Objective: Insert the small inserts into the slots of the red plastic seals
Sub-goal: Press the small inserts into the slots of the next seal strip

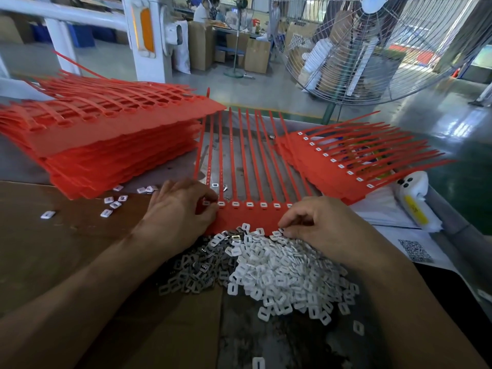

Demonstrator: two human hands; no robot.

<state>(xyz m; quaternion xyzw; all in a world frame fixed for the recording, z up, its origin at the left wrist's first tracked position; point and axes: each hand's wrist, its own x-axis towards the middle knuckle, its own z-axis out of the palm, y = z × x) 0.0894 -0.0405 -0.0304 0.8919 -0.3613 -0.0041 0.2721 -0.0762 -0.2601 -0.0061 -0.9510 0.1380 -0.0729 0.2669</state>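
A red sheet of joined plastic seals (249,218) lies flat in front of me, its long tails pointing away. White inserts sit in several slots along its head row. My left hand (178,211) rests on the sheet's left end, fingertips pinched at the leftmost slots, on a small insert. My right hand (316,225) hovers at the sheet's near right edge, fingertips pinched on a white insert at the top of the pile of small inserts (266,267). That pile is white on the right and grey metal on the left.
A tall stack of red seal sheets (106,139) stands at the left. A lower stack with inserts fitted (346,166) lies at the right. Loose inserts (114,203) lie on brown cardboard. A white bottle (415,203), a QR-code paper (415,250) and a large fan (372,49) are at the right.
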